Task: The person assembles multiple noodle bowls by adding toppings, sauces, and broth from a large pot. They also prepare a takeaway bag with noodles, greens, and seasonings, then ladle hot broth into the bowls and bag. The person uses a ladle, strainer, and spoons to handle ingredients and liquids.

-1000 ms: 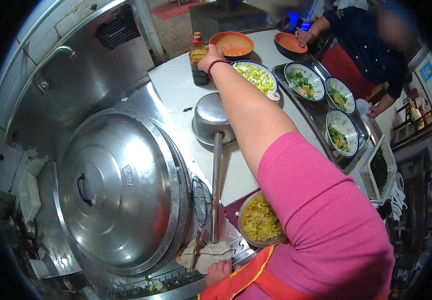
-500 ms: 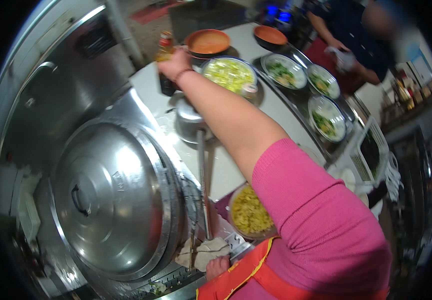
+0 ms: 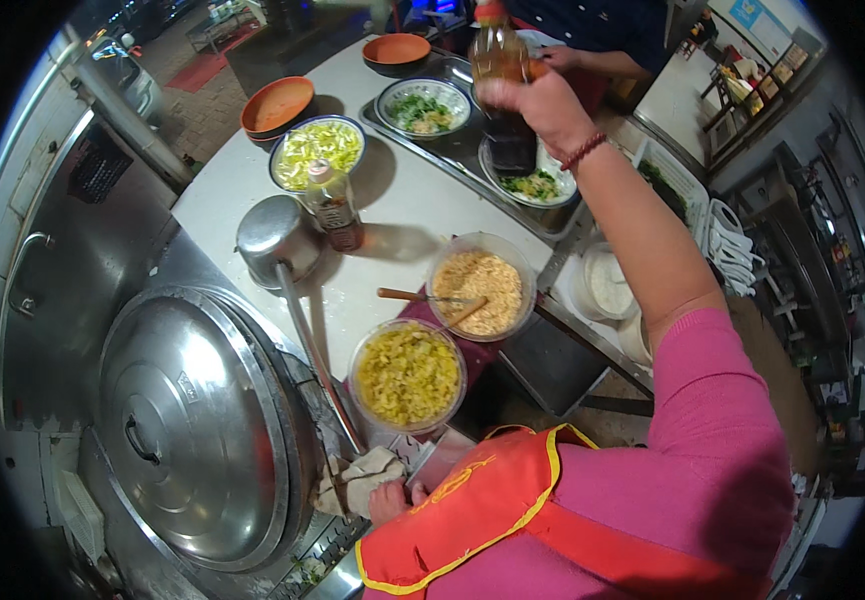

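While my feed shows the person's right hand [image 3: 542, 108] stretched out over the far side of the table, I see its fingers clamped around the upper part of a glass bottle [image 3: 508, 145] of dark brown liquid, red cap upward, slightly tilted. That bottle hangs in front of a patterned bowl [image 3: 567, 187] with chopped greens [image 3: 532, 187], covering part of it; I can't tell from here whether its base touches the rim. The bowl sits in a metal tray [image 3: 455, 155], near a second bowl of greens. Low in my view, the left hand [image 3: 389, 502] lies just beside a crumpled beige cloth [image 3: 362, 480]; its fingers are partly hidden by the red apron [image 3: 472, 515], so I can't tell whether they grip anything. Nearer me on the table I pick out a tub of chopped yellow-green vegetable [image 3: 407, 375], a tub of pale orange mince [image 3: 482, 280] with wooden-handled utensils across it, a long-handled metal saucepan [image 3: 274, 235], a clear plastic bottle [image 3: 336, 212] and a bowl of sliced pale-green vegetable [image 3: 318, 152]. A large domed lid [image 3: 197, 420] fills my left side. Beyond the held bottle, a co-worker's hand [image 3: 560, 58] shows.
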Demonstrator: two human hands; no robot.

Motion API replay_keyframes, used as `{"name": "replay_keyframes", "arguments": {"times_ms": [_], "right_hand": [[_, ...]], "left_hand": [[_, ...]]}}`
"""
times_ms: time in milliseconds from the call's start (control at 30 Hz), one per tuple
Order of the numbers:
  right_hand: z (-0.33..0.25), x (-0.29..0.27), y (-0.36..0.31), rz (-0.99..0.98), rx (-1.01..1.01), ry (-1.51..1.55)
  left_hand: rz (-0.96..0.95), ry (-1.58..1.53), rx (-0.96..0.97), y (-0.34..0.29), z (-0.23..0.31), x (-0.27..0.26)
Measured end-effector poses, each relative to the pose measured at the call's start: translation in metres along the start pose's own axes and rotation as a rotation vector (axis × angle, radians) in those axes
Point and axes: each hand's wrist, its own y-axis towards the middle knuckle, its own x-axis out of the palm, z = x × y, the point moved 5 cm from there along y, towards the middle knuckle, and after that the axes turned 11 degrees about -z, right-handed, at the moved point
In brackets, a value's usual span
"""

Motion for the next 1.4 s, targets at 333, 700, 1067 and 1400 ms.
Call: {"name": "replay_keyframes", "arguments": {"times_ms": [333,700,1067,1400], "right_hand": [[0.088,-0.095,-0.086,-0.386,0.308,-1.794],[0.117,-0.141,-0.088,-0.334,0.456,-1.519],[0.166,-0.130,0.036,-0.190,0.484,-1.801],[0.161,-0.079,0.080,-0.185,0.465,-1.462]], "left_hand": [[-0.090,0.065,-0.019,-0.002,-0.006,0.007],[-0.107,0.127,-0.068,-0.009,-0.011,0.012],[-0.123,0.141,-0.081,-0.008,0.003,0.003],[-0.108,0.126,-0.088,-0.011,0.010,-0.001]]}}
